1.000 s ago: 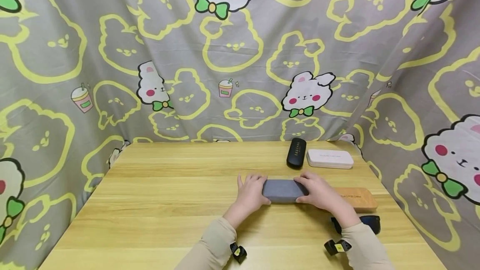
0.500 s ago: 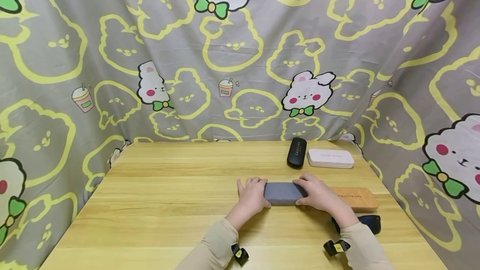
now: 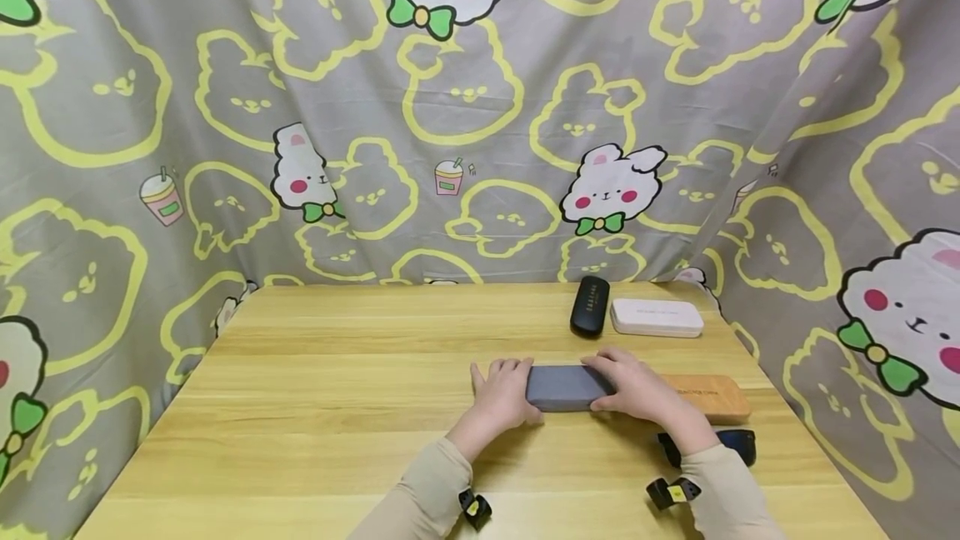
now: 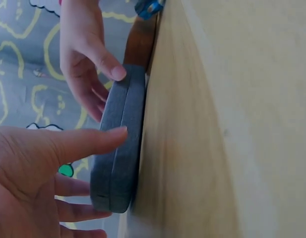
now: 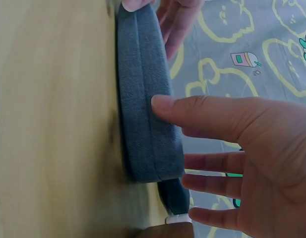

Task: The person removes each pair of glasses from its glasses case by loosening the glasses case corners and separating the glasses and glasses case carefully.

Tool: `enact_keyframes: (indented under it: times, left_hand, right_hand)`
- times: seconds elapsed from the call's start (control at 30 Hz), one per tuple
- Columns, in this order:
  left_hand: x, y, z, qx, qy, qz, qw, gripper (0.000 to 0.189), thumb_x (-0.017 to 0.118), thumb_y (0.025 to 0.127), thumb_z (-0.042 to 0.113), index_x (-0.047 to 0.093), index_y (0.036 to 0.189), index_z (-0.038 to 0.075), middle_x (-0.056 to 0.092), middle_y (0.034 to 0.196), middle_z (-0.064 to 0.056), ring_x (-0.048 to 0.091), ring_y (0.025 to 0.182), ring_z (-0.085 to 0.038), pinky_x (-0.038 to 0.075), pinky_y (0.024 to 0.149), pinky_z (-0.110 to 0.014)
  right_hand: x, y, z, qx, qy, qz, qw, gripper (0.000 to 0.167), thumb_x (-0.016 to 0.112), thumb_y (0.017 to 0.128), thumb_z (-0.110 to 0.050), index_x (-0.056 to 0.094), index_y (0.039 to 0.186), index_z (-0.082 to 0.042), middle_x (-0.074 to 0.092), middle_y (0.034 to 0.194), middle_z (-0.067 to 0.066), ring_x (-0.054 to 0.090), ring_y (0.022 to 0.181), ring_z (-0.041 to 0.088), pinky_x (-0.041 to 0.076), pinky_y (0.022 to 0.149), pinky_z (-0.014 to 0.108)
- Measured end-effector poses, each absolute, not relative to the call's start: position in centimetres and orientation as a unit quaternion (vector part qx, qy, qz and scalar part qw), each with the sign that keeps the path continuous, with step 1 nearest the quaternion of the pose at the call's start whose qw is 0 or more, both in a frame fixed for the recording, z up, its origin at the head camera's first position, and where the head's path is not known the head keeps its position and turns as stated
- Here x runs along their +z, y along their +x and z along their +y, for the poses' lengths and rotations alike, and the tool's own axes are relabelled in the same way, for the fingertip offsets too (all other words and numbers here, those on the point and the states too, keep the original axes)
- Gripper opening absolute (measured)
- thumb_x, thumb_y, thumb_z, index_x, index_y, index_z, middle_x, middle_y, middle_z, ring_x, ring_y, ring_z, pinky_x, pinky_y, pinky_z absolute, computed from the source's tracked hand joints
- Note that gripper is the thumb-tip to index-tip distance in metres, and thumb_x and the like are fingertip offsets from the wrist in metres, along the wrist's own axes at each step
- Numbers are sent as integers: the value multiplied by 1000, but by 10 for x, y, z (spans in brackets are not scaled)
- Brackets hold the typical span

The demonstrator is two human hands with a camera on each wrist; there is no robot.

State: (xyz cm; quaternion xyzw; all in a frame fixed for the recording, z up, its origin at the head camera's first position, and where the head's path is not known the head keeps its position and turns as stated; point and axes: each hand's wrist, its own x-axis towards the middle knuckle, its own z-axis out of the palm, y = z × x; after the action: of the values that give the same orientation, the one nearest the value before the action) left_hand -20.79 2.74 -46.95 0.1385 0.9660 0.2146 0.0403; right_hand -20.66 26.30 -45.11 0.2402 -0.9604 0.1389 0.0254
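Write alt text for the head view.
A left hand and right hand hold a gray case by its ends at a wooden table. An orange case and dark object lie right, a black case and white case behind.

Free room, as seen from where I stand: the table (image 3: 322, 407) gives wide passage left of the left grip (image 3: 501, 397) and in front of the grey case (image 3: 562, 390), whose ends both grips bar. Beyond the right grip (image 3: 632, 387), an orange case (image 3: 716, 400) and a dark object (image 3: 738, 446) obstruct; farther back, a black case (image 3: 590, 307) and white case (image 3: 657, 317) leave a slim gap.
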Motion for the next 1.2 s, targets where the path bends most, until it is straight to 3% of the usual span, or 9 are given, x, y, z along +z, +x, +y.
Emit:
enact_keyframes:
  times: [0.23, 0.47, 0.63, 0.93, 1.2]
  left_hand:
    - [-463, -209, 21, 241, 147, 958, 48, 98, 86, 68, 45, 39, 149, 15, 49, 147, -10, 36, 140, -37, 10, 111, -75]
    - [-467, -221, 14, 358, 148, 921, 46, 103, 81, 73, 51, 30, 153, 10, 40, 153, -16, 21, 148, -41, 7, 110, -76]
    - [-473, -225, 11, 401, 130, 905, 53, 112, 82, 70, 54, 23, 155, 10, 31, 158, -15, 10, 150, -43, 4, 110, -77]
    - [-484, -223, 11, 381, 123, 911, 97, 115, 81, 68, 59, 23, 155, 11, 20, 161, -21, -1, 150, -45, 0, 106, -81]
    - [-491, -220, 13, 396, 94, 909, 90, 110, 87, 64, 49, 32, 152, 12, 20, 160, -24, 1, 149, -47, -6, 109, -77]
  right_hand:
    - [-441, -205, 270, 173, 251, -952, 25, 64, 78, 81, -29, 55, 135, -5, 54, 132, 25, 54, 119, 44, 47, 96, 58]
    - [-441, -207, 272, 191, 261, -944, 65, 64, 75, 84, -33, 53, 139, -8, 54, 136, 20, 53, 123, 40, 47, 98, 57]
    - [-444, -208, 267, 188, 277, -937, 101, 68, 74, 84, -38, 50, 142, -13, 52, 139, 18, 52, 125, 39, 46, 99, 57]
    - [-452, -209, 261, 168, 289, -936, 113, 71, 81, 78, -32, 53, 139, -10, 54, 137, 19, 53, 125, 39, 46, 99, 56]
    - [-458, -209, 253, 167, 287, -940, 75, 71, 82, 78, -28, 52, 139, -10, 53, 138, 20, 52, 125, 39, 45, 101, 57]
